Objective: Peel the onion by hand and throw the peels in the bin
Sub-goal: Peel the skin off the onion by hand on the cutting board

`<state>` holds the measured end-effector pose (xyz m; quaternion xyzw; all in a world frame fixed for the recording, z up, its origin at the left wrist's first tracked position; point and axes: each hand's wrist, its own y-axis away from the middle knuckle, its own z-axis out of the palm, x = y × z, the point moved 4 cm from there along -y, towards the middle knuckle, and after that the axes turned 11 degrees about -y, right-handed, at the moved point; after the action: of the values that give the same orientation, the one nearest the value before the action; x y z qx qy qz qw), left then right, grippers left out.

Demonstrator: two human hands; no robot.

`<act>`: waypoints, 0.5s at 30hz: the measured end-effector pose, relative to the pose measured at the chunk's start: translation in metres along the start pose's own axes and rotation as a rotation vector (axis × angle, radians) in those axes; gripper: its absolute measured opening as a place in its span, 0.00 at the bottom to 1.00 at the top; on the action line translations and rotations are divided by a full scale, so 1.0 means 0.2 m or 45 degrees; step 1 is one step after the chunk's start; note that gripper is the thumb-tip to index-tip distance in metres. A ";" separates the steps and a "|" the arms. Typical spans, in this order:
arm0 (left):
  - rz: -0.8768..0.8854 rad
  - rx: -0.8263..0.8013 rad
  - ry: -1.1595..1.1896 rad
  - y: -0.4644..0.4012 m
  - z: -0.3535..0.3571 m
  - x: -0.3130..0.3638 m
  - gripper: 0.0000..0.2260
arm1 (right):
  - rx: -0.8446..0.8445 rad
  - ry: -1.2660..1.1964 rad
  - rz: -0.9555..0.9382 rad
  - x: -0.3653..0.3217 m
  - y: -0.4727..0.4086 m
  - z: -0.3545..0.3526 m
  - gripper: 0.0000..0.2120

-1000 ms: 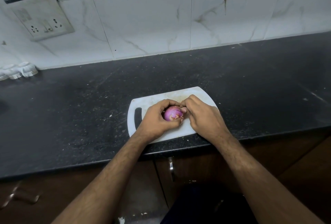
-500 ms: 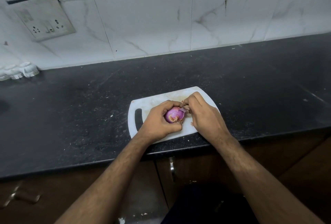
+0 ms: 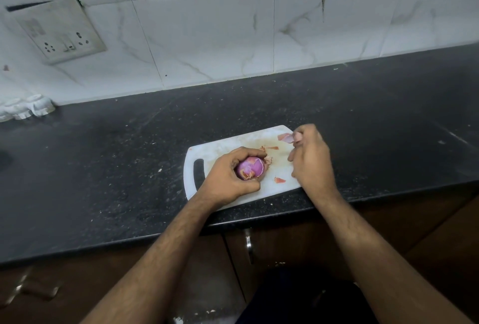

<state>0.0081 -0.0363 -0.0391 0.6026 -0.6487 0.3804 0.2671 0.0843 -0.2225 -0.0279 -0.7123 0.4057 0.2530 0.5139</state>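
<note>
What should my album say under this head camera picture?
Left hand holds onion; right hand pulls peel away.

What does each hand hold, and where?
Left hand grips the onion round its sides. Right hand pinches a peel by one end.

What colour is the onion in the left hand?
Purple-pink onion, with pale papery bits; the head view shows it.
</note>
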 end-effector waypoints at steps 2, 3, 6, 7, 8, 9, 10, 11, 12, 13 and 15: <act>-0.002 0.005 -0.001 0.00 0.00 0.00 0.28 | 0.010 0.028 0.021 0.03 -0.01 -0.01 0.06; -0.003 0.016 -0.003 0.00 0.00 0.00 0.28 | -0.052 0.054 -0.023 0.02 -0.01 0.01 0.06; -0.015 0.054 -0.033 -0.01 0.00 0.00 0.29 | -0.304 0.085 -0.055 -0.01 0.02 0.08 0.07; -0.016 0.071 -0.040 -0.01 0.00 0.00 0.29 | -0.354 0.079 -0.041 -0.01 0.02 0.09 0.09; -0.017 0.093 -0.039 -0.01 0.00 -0.01 0.29 | -0.368 0.077 -0.050 -0.01 0.02 0.09 0.11; -0.023 0.116 -0.034 -0.01 0.00 -0.01 0.28 | -0.358 0.077 -0.082 -0.01 0.02 0.08 0.13; -0.029 0.136 -0.025 -0.01 0.00 -0.02 0.28 | -0.349 0.070 -0.118 -0.02 0.03 0.08 0.14; -0.035 0.152 -0.024 -0.01 0.00 -0.02 0.27 | -0.338 0.053 -0.146 -0.03 0.03 0.07 0.14; -0.040 0.162 -0.028 -0.01 0.00 -0.03 0.26 | -0.337 0.034 -0.155 -0.04 0.03 0.07 0.14; -0.046 0.168 -0.039 -0.01 0.00 -0.03 0.25 | -0.343 0.017 -0.162 -0.05 0.03 0.07 0.14; -0.050 0.165 -0.064 -0.02 0.00 -0.05 0.22 | -0.374 -0.016 -0.219 -0.07 0.05 0.07 0.15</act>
<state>0.0123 -0.0304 -0.0456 0.6406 -0.6173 0.4009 0.2187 0.0695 -0.2062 -0.0270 -0.8102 0.2988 0.2689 0.4266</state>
